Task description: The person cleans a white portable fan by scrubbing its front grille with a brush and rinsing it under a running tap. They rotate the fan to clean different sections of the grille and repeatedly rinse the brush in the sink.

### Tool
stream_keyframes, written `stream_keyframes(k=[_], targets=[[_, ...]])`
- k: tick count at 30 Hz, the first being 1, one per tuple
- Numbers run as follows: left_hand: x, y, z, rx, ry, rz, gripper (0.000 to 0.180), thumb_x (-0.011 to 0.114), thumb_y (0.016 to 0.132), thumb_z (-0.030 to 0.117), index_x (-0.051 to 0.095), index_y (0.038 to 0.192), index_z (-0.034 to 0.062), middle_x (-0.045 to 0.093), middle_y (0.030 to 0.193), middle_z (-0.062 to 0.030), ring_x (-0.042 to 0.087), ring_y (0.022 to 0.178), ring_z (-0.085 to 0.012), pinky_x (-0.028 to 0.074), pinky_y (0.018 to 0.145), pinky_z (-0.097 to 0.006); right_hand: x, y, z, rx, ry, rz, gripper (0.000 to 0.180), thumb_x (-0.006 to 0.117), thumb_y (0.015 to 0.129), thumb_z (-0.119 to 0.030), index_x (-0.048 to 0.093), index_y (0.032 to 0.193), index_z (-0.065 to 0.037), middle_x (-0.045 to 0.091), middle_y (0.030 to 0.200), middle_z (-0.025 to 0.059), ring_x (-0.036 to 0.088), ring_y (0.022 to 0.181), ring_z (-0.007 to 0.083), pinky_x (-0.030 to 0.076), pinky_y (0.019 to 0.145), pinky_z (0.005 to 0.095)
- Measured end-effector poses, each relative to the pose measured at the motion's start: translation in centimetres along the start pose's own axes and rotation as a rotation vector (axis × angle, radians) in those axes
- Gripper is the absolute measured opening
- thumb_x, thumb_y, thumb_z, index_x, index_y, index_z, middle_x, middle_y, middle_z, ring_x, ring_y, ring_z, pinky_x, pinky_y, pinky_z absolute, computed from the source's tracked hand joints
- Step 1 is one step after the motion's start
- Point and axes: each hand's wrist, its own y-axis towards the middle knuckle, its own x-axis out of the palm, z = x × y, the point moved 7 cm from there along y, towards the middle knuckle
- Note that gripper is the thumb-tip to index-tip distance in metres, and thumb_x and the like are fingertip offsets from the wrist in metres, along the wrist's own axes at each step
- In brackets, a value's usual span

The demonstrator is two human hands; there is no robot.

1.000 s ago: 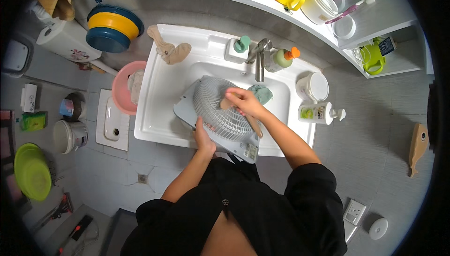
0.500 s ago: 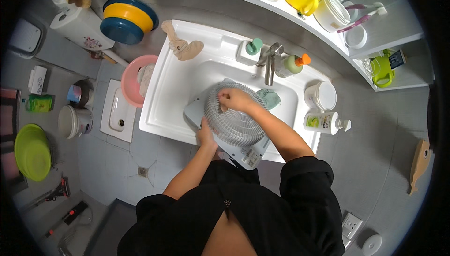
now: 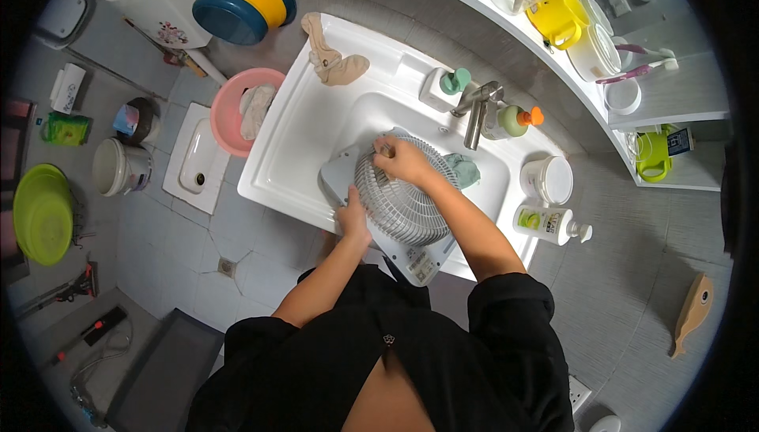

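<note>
A grey fan housing with a round wire grille (image 3: 411, 203) rests tilted over the front of the white sink (image 3: 277, 165). My left hand (image 3: 354, 218) grips the near-left edge of its flat panel (image 3: 417, 262). Over the grille's upper left, my right hand (image 3: 401, 161) is closed, its fingers pinched at the wires. Something small and brownish shows at those fingertips, too hidden to name. A crumpled green cloth (image 3: 462, 169) lies in the basin, just right of the grille.
Behind the basin stand a tap (image 3: 477, 116), a white soap dispenser (image 3: 443, 90) and an orange-topped pump bottle (image 3: 512, 121). A beige sock (image 3: 336, 64) lies on the left rim. At right are a white tub (image 3: 548, 181) and a pump bottle (image 3: 545, 224). Left sits a pink basin (image 3: 229, 120).
The view has turned slightly, shifting the whole scene. My right hand has moved a little across the grille, its fingers still closed. My left hand keeps its hold on the panel edge.
</note>
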Motion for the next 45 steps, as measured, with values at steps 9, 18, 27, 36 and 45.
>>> stream_keyframes(k=[9, 18, 27, 36, 45], targets=[[0.2, -0.4, 0.4, 0.047, 0.0, -0.022, 0.058, 0.058, 0.086, 0.037, 0.044, 0.118, -0.0095, 0.056, 0.108, -0.0148, 0.058, 0.09, -0.0231, 0.05, 0.074, -0.033, -2.0, -3.6, 6.9, -0.051, -0.255, 0.194, 0.046, 0.06, 0.072, -0.024, 0.058, 0.115, -0.009, 0.065, 0.079, 0.0122, 0.064, 0.072, 0.0261, 0.05, 0.068, 0.0333], [0.0, 0.5, 0.4, 0.013, 0.087, 0.005, 0.062, 0.06, 0.084, 0.04, 0.046, 0.115, -0.0123, 0.055, 0.11, -0.0161, 0.058, 0.092, -0.0244, 0.05, 0.078, -0.034, -0.4, -6.0, 3.4, -0.195, -0.249, 0.138, 0.043, 0.06, 0.074, -0.024, 0.059, 0.116, -0.014, 0.065, 0.075, 0.0098, 0.064, 0.067, 0.0258, 0.051, 0.066, 0.034], [0.7, -0.4, 0.5, -0.023, 0.081, -0.022, 0.06, 0.058, 0.085, 0.041, 0.049, 0.115, -0.0101, 0.056, 0.112, -0.0165, 0.059, 0.095, -0.026, 0.05, 0.079, -0.037, -1.8, -9.9, 1.9, -0.326, -0.362, 0.033, 0.043, 0.057, 0.074, -0.02, 0.059, 0.117, -0.021, 0.065, 0.073, 0.008, 0.062, 0.066, 0.0251, 0.051, 0.063, 0.0363], [0.0, 1.5, 0.1, 0.029, 0.114, -0.018, 0.06, 0.057, 0.086, 0.041, 0.049, 0.113, -0.0121, 0.058, 0.109, -0.0165, 0.06, 0.092, -0.0251, 0.051, 0.076, -0.036, -3.1, -12.9, 3.3, -0.388, -0.364, 0.038, 0.042, 0.057, 0.073, -0.014, 0.062, 0.114, -0.021, 0.066, 0.077, 0.0076, 0.063, 0.063, 0.0243, 0.052, 0.061, 0.0361], [-0.3, 2.5, -0.3, 0.052, 0.084, -0.056, 0.056, 0.057, 0.086, 0.042, 0.054, 0.106, -0.0104, 0.06, 0.101, -0.0148, 0.06, 0.085, -0.024, 0.052, 0.07, -0.036, -4.1, -11.4, 4.9, -0.506, -0.295, 0.26, 0.046, 0.058, 0.071, -0.014, 0.058, 0.117, -0.017, 0.066, 0.083, 0.0111, 0.063, 0.067, 0.0281, 0.051, 0.06, 0.0386]])
